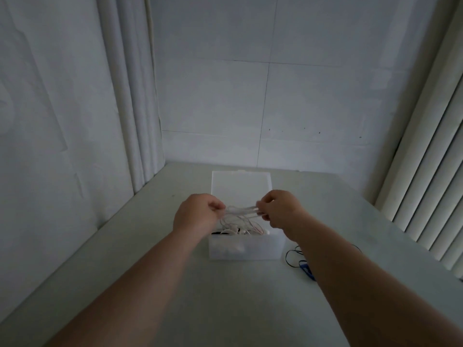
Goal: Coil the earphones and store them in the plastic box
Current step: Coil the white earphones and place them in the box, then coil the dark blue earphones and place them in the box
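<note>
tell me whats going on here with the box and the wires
A person holds a looped white earphone cable stretched between the left hand and right hand just above the open plastic box on the table. More earphones already lie inside it. A dark cable with a blue part lies on the table beside the box.

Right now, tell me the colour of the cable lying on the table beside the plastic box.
The cable is black with a blue section; head view.
</note>
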Available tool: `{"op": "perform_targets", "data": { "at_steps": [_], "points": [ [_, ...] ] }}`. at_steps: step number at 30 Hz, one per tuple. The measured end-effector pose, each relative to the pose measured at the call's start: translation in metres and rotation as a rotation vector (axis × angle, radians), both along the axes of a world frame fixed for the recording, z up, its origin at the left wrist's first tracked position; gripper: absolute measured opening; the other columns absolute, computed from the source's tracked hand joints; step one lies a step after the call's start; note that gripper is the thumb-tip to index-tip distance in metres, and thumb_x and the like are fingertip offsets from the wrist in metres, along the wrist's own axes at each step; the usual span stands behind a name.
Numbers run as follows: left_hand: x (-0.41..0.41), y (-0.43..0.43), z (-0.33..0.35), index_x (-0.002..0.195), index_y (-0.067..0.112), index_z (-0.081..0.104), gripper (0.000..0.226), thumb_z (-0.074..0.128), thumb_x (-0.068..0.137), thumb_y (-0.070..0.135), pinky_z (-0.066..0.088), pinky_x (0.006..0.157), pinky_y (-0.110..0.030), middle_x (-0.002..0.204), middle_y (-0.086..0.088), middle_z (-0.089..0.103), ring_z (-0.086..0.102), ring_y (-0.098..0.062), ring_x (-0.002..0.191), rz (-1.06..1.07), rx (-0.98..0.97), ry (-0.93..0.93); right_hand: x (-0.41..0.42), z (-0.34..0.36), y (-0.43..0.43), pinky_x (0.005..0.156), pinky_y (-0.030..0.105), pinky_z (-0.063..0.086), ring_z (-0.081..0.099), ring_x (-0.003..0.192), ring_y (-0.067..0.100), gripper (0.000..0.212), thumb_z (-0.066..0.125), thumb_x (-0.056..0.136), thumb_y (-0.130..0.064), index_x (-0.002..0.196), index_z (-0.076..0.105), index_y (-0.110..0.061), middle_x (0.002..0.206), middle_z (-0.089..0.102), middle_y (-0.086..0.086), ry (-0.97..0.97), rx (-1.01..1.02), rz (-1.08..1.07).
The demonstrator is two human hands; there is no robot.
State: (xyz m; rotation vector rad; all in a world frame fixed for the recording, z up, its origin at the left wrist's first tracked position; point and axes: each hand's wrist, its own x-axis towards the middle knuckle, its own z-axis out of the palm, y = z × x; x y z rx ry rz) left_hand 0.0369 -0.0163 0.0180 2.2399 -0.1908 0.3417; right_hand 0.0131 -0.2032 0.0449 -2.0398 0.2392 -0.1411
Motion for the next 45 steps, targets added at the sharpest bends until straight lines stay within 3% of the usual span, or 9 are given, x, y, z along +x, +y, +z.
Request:
{"op": "perform_targets", "data": {
  "at_steps": [4,9,17,24,31,37,39,42,45],
  "points": [
    [0.001,-0.002,0.002,0.090,0.032,0.075,0.016,0.065,0.083,0.022,0.051,0.082,-0.029,0.098,0.010,0.073,0.066,-0.018,0.095,-0.008,0.427,-0.083,0.010,-0.009,0.009,0.082,0.032,0.051,0.063,0.099,0.026,0.020,0.061,0.092,-0.024,0.100,0.067,-0.007,0.106,0.067,0.010,0.013,-0.774,0.183],
    [0.008,-0.009,0.000,0.094,0.026,0.075,0.023,0.060,0.078,0.018,0.053,0.079,-0.032,0.095,-0.002,0.073,0.065,-0.026,0.090,-0.046,0.761,-0.067,0.023,-0.016,0.020,0.081,0.030,0.046,0.061,0.106,0.029,0.032,0.057,0.093,-0.029,0.107,0.068,-0.002,0.115,0.065,0.012,0.162,-1.118,0.337],
    [0.017,-0.003,-0.004,0.101,0.027,0.075,0.024,0.058,0.084,0.025,0.053,0.087,-0.034,0.107,-0.003,0.071,0.062,-0.027,0.102,-0.145,0.662,0.114,0.019,-0.017,0.017,0.069,0.029,0.047,0.065,0.090,0.026,0.017,0.062,0.083,-0.008,0.097,0.068,-0.014,0.099,0.067,0.008,-0.015,-1.072,0.142],
    [0.002,-0.003,0.000,0.105,0.029,0.073,0.027,0.056,0.086,0.019,0.048,0.092,-0.033,0.112,0.005,0.071,0.058,-0.021,0.110,-0.036,0.370,-0.124,0.004,-0.006,0.011,0.067,0.025,0.044,0.061,0.085,0.019,0.017,0.056,0.086,-0.013,0.090,0.067,-0.025,0.098,0.068,0.001,-0.152,-0.759,0.080],
    [-0.034,0.005,-0.007,0.087,0.033,0.076,0.019,0.069,0.075,0.045,0.049,0.084,-0.031,0.097,0.007,0.072,0.060,-0.022,0.095,-0.125,0.344,-0.196,-0.031,-0.013,0.002,0.067,0.025,0.048,0.062,0.079,0.015,0.014,0.056,0.087,-0.017,0.088,0.067,-0.025,0.087,0.069,-0.005,-0.301,-0.538,-0.041],
    [-0.038,0.011,-0.026,0.084,0.028,0.078,0.011,0.070,0.076,0.031,0.043,0.069,-0.029,0.081,0.002,0.074,0.065,-0.025,0.076,-0.142,0.367,-0.322,-0.054,-0.036,-0.022,0.068,0.023,0.042,0.058,0.078,0.012,0.014,0.055,0.090,-0.014,0.094,0.066,-0.022,0.093,0.067,-0.004,-0.395,-0.417,-0.250],
    [-0.036,0.014,-0.037,0.084,0.029,0.077,0.016,0.065,0.074,0.035,0.041,0.066,-0.027,0.074,0.006,0.073,0.063,-0.024,0.070,-0.118,0.359,-0.368,-0.058,-0.036,-0.043,0.079,0.028,0.044,0.057,0.092,0.017,0.024,0.051,0.090,-0.012,0.109,0.065,-0.019,0.108,0.067,0.002,-0.300,-0.467,-0.358],
    [-0.030,0.015,-0.046,0.085,0.030,0.077,0.019,0.062,0.077,0.038,0.038,0.067,-0.025,0.074,0.010,0.073,0.062,-0.021,0.071,-0.106,0.328,-0.415,-0.061,-0.038,-0.066,0.101,0.041,0.035,0.048,0.119,0.026,0.041,0.055,0.088,-0.028,0.129,0.054,-0.025,0.131,0.055,0.003,0.122,-0.725,-0.317],
    [-0.027,0.017,-0.045,0.085,0.028,0.077,0.024,0.058,0.078,0.042,0.039,0.070,-0.024,0.076,0.009,0.073,0.063,-0.020,0.071,-0.117,0.278,-0.448,-0.062,-0.039,-0.065,0.103,0.045,0.040,0.052,0.118,0.029,0.058,0.069,0.074,-0.045,0.127,0.053,-0.025,0.132,0.054,0.004,0.402,-0.757,-0.163]
  ]
}}
